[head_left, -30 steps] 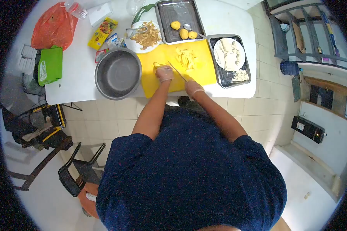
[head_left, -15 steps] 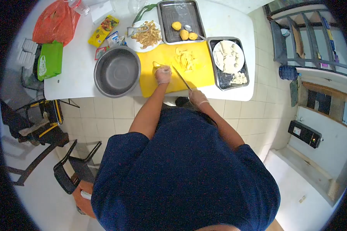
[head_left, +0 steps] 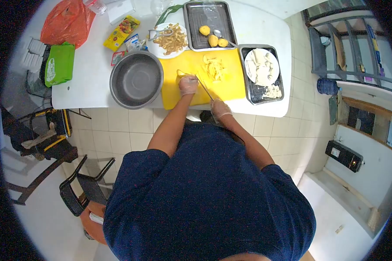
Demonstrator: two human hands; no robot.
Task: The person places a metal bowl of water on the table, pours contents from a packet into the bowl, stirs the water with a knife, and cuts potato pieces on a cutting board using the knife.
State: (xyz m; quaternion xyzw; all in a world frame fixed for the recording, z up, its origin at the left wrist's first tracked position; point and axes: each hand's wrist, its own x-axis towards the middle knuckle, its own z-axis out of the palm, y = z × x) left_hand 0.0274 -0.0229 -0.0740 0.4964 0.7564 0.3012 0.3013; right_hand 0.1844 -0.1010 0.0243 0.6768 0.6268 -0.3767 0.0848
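My left hand [head_left: 188, 85], in a clear glove, presses with bent fingers on a yellow piece of food [head_left: 181, 73] on the yellow cutting board [head_left: 235, 82]. My right hand [head_left: 221, 108], gloved too, is closed round the handle of a knife [head_left: 204, 88] at the board's front edge. The blade points up and left, its tip close beside my left fingers. Cut yellow strips [head_left: 214, 68] lie in a pile beyond the knife. The exact shape of the piece under my left fingers is partly hidden.
Left of the board stands a grey bowl [head_left: 136, 80]. Behind are a plate of brownish pieces [head_left: 172, 41] and a dark tray [head_left: 200, 24] with yellow pieces and a spoon. At right, another tray [head_left: 259, 99] holds a white plate. Bags and packets lie at the back left.
Since half a second ago the knife's blade has come closer to my left fingers. The whole view has shifted slightly; both hands keep their holds.
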